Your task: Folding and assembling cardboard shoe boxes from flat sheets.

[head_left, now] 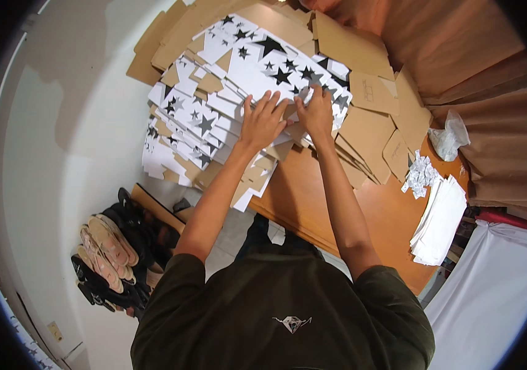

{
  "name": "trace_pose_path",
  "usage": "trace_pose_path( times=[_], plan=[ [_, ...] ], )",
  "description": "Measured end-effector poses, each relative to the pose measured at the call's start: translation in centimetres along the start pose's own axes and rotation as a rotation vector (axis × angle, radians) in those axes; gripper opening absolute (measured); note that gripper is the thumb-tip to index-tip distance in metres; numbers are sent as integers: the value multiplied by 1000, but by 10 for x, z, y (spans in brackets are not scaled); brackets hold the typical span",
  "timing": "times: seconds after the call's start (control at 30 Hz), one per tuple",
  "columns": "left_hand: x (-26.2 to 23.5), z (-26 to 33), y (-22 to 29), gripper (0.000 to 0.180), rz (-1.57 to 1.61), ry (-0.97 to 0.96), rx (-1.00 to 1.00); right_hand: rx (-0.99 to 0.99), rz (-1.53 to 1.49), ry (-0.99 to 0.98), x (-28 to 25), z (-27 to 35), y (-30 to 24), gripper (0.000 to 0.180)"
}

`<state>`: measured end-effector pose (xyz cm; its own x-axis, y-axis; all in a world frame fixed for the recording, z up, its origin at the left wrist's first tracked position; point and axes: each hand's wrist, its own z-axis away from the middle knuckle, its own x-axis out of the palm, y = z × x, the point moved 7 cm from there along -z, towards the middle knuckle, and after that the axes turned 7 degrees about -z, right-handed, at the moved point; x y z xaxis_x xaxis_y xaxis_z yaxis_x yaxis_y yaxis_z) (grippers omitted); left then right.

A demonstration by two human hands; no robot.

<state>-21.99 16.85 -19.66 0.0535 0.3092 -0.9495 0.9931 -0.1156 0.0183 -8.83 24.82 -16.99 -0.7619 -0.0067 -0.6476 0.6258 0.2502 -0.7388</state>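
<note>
A flat white cardboard piece printed with black and grey stars lies on top of a pile, in front of my hands. My left hand rests on its near part, fingers spread and pointing away from me. To the right, my right hand has its thumb and bent fingers around a bit of the same star-printed cardboard near its near right edge. More star-printed cardboard pieces lie in overlapping layers at the left, with brown undersides showing. What lies beneath my palms is hidden.
Plain brown cardboard pieces fan out at the right and far side of the orange-brown table. A stack of white paper, crumpled silvery scraps and a clear plastic bag sit at right. Shoes stand on a rack at lower left.
</note>
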Motion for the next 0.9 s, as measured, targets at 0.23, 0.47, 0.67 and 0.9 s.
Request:
trace_pose_path(
  times=[0.23, 0.47, 0.67, 0.9],
  plan=[
    [-14, -18, 0, 51, 163, -47, -10, 248, -169, -46, 4, -27, 42, 75],
    [-5, -20, -3, 63, 274, -88, -34, 414, -26, 30, 2, -24, 31, 83],
    [16, -18, -14, 80, 143, -133, -124, 438, -93, 72, 12, -21, 13, 91],
    [-5, -38, -13, 78, 209, -79, -131, 558, -596, 196, 27, -45, 80, 82]
  ],
)
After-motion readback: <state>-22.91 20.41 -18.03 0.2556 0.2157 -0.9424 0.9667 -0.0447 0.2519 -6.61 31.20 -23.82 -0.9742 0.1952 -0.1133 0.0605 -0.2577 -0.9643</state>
